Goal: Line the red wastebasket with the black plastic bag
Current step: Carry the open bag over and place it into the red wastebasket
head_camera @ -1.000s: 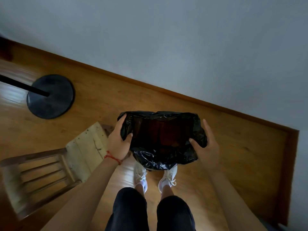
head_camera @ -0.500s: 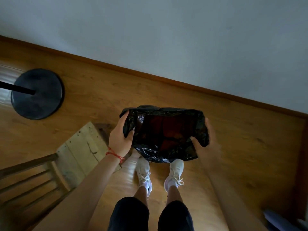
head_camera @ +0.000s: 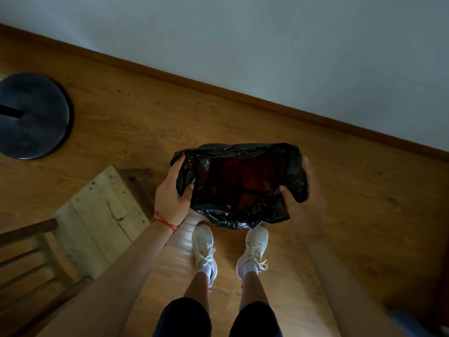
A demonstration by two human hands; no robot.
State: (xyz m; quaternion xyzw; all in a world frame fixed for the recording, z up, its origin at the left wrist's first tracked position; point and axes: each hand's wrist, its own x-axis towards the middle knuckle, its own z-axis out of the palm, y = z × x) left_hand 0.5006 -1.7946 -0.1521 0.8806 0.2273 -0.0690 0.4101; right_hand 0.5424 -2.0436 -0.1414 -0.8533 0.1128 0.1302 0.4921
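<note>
Black bag (head_camera: 243, 215) lines red basket (head_camera: 245, 181), centre frame, above shoes (head_camera: 204, 251). Left hand (head_camera: 170, 198) at 9 o'clock, right hand (head_camera: 303, 205) at 3 o'clock; fingers of both grip bag's rim.

No text, label or number is legible anywhere — nothing readable.

Black bag (head_camera: 245, 216) over red wastebasket (head_camera: 243, 181)

Two hands, the left hand (head_camera: 171, 198) and right hand (head_camera: 301, 205), flank one black plastic bag (head_camera: 243, 215) over one red wastebasket (head_camera: 245, 183). Below them stand two white shoes (head_camera: 204, 249). Left of the left hand: one wooden chair (head_camera: 92, 220), one black round base (head_camera: 36, 117).
</note>
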